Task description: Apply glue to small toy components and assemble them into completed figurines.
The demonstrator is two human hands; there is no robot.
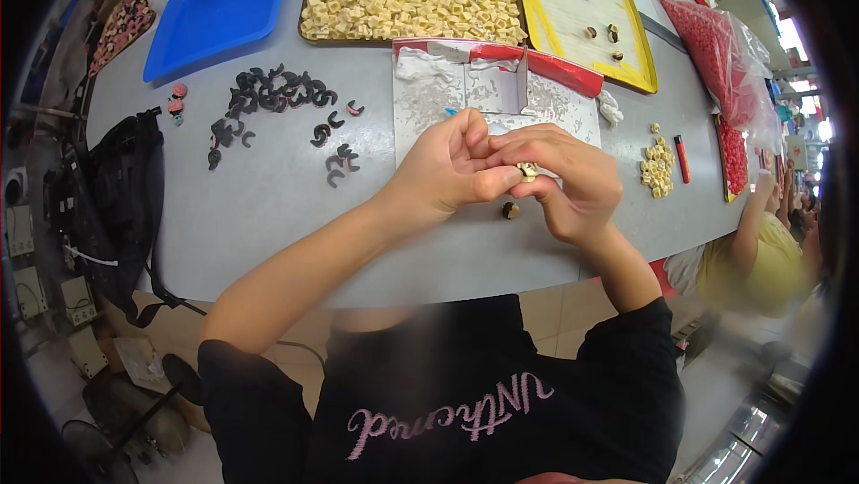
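Observation:
Both hands meet over the near middle of the table, pinching one small cream piece (529, 172) that shows dark spots. The thumb of my left hand (438, 166) presses against the piece from the left, its other fingers curled. From the right, my right hand (577, 182) grips it between thumb and fingers; part of the piece is hidden by fingertips. Just below lies a small dark-and-cream piece (510, 210). Behind the hands is an open white cardboard box (559, 101) with a red edge and grey specks. A thin blue tip (451, 112) shows beside the left fingers.
Loose dark curved pieces (277, 90) lie to the left, beyond a black bag (116, 207). At the back are a blue tray (219, 14), a tray heaped with cream pieces (412, 1) and a yellow tray (640, 63). Rightward sit cream pieces (658, 166), a red marker (683, 159) and red bags (716, 55).

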